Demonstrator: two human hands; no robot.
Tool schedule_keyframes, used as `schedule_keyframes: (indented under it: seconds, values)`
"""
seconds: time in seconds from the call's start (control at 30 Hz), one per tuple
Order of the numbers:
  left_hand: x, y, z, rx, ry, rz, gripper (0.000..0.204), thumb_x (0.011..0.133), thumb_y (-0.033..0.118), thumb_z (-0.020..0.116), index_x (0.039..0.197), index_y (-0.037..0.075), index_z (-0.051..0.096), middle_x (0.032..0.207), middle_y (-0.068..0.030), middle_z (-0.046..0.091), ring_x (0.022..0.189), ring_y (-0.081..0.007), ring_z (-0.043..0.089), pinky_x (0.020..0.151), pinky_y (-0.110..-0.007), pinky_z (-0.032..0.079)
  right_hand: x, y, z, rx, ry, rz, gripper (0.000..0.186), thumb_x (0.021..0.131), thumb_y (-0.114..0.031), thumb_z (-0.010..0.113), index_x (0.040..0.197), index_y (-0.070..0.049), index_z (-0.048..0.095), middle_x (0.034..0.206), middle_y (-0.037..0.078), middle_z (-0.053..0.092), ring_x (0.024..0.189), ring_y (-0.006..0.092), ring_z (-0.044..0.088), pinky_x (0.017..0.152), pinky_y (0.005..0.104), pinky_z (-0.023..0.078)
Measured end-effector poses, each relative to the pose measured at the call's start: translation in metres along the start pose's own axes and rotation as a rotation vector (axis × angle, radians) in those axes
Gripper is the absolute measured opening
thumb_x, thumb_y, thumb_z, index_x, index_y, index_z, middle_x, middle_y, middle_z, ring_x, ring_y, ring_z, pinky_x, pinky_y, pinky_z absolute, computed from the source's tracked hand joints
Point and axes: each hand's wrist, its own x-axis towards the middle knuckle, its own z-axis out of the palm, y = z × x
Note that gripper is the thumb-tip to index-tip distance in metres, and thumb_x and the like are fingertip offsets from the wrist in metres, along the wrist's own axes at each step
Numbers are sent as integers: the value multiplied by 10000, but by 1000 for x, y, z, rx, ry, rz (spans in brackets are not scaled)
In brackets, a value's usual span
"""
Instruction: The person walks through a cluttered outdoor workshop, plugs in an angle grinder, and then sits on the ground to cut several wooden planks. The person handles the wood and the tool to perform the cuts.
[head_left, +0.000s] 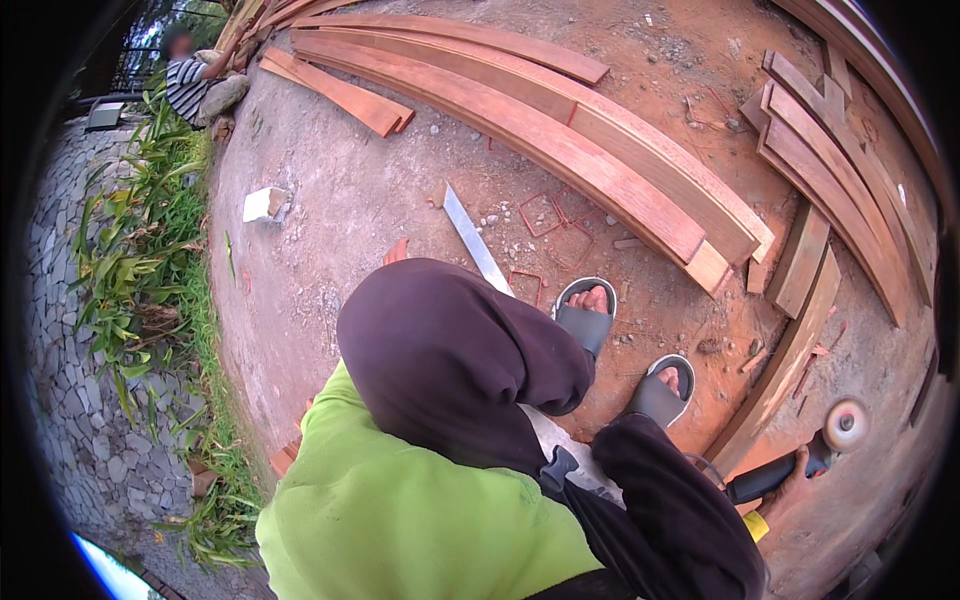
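At the lower right, my right hand is closed around the body of an angle grinder. The grinder's round, pale disc faces up beyond my fingers. A yellow cuff shows at that wrist. My left hand cannot be made out; my dark-trousered knee and lime-green sleeve cover that side. Past the knee, a short reddish wood end sticks out, and more reddish wood shows beside the sleeve. A flat metal strip lies on the ground ahead of my knee.
Long reddish planks lie across the far ground, with more boards stacked at the right. A timber runs beside my sandalled feet. Thin red wire frames, a white block and plants surround me. Another person sits far left.
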Motion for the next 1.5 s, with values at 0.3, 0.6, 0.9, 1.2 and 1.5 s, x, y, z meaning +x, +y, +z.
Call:
schedule_keyframes:
  seconds: [0.3, 0.6, 0.9, 1.2, 1.5]
  values:
    - [184, 198, -19, 235, -302, 1027, 843, 788, 323, 766, 1424, -13, 328, 1410, -214, 415, 1304, -374, 433, 1058, -452, 409, 8, 20, -30, -74, -25, 84, 516, 797, -258, 804, 1167, 18, 571, 968, 63, 622, 778, 149, 591, 696, 287, 512]
    - [251, 211, 6, 572, -612, 1047, 878, 752, 188, 794, 1446, 21, 282, 1400, -227, 422, 1276, -402, 471, 1055, -438, 435, -12, -10, -17, -77, 22, 113, 415, 799, -216, 788, 1096, 6, 601, 864, 39, 617, 693, 128, 583, 612, 270, 482]
    - [282, 199, 9, 446, -591, 1034, 812, 632, 112, 835, 1321, 37, 412, 1247, -185, 528, 1193, -391, 500, 1017, -452, 434, -21, -14, -11, -207, 35, 188, 443, 754, -231, 804, 1080, 14, 632, 912, 46, 644, 749, 130, 591, 667, 276, 480]
    - [264, 215, 25, 399, -659, 1162, 878, 530, 205, 835, 1298, 40, 443, 1148, -147, 567, 1112, -369, 537, 939, -458, 408, -29, -37, -28, -153, 167, 213, 345, 733, -230, 797, 928, 15, 652, 743, 18, 619, 576, 99, 556, 512, 273, 446]
    - [130, 394, 58, 230, -421, 1445, 804, 617, 500, 816, 1214, 57, 511, 1026, -116, 606, 961, -279, 603, 812, -408, 426, -39, -44, -47, -113, 283, 232, 333, 731, -218, 786, 915, 11, 629, 740, 31, 613, 568, 105, 567, 495, 273, 457]
